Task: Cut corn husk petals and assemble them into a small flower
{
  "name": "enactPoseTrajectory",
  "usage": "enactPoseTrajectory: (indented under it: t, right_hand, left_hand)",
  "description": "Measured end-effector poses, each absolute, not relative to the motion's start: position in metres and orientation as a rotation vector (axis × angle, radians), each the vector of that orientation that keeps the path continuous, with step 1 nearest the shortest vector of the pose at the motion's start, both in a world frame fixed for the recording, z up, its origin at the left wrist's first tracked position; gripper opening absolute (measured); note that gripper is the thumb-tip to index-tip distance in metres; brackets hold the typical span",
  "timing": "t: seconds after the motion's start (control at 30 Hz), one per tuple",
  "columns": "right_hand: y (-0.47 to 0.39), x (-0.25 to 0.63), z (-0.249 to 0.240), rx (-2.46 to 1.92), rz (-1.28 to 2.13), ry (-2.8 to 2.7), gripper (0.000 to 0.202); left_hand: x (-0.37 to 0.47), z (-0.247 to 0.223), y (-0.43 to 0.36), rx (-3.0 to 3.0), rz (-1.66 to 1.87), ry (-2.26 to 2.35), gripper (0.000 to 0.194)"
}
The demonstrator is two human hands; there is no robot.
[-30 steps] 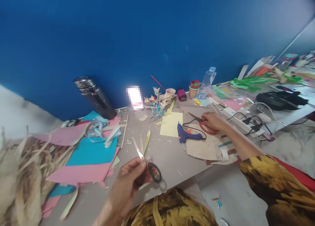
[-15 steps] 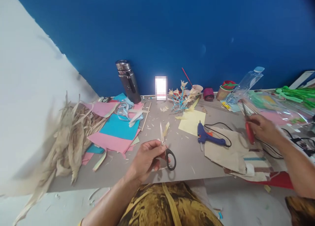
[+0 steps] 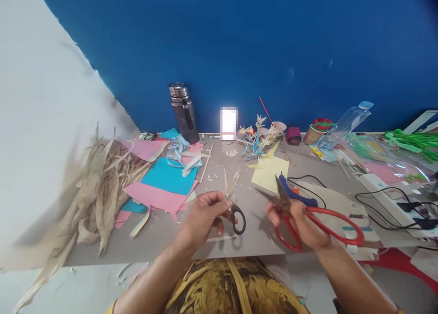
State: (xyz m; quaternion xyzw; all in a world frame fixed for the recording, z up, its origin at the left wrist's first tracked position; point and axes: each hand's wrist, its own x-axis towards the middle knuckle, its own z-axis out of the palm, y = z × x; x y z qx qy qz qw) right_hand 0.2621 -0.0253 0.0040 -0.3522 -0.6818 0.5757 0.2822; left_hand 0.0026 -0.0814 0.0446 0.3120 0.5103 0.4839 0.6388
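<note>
Near the middle of the table, my left hand (image 3: 208, 216) is closed, with the small black-handled scissors (image 3: 238, 220) at its fingertips, blades pointing away from me. A pale piece of husk (image 3: 234, 181) shows beside those blades. My right hand (image 3: 306, 222) is wrapped round large red-handled scissors (image 3: 337, 225), their dark blades spread apart and pointing up and left. Behind them lies a blue glue gun (image 3: 297, 194), partly covered by the blades. Pale flowers on blue stems (image 3: 257, 138) stand at the back.
Dried husks (image 3: 102, 191) and blue and pink sheets (image 3: 169, 176) lie left. A dark flask (image 3: 185, 115) stands by the wall. A yellow sheet (image 3: 272, 171), a clear bottle (image 3: 351, 122) and a white power strip (image 3: 386, 200) with black cords are on the right.
My right hand has come from the far right to the middle right, bringing the red scissors, whose blades now show spread. The view has shifted slightly. My left hand keeps its hold.
</note>
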Motion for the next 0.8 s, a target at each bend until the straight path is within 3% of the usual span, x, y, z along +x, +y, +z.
enactPoseTrajectory:
  t: [0.13,0.3,0.53,0.8]
  right_hand:
    - [-0.031,0.232,0.005,-1.009,1.476,-1.827,0.055]
    - [-0.027,0.211,0.027,-1.246,0.883,-2.289,0.038]
    - [-0.025,0.197,0.039,-1.375,0.216,-2.523,0.028]
    - [-0.025,0.198,0.043,-1.295,-0.144,-2.650,0.014]
  left_hand:
    - [-0.005,0.043,-0.079,0.819,1.071,1.325,0.026]
    - [-0.006,0.041,-0.075,0.930,0.996,1.383,0.025]
    - [-0.005,0.044,-0.072,0.995,0.947,1.547,0.020]
    - [-0.004,0.045,-0.074,0.974,0.946,1.537,0.024]
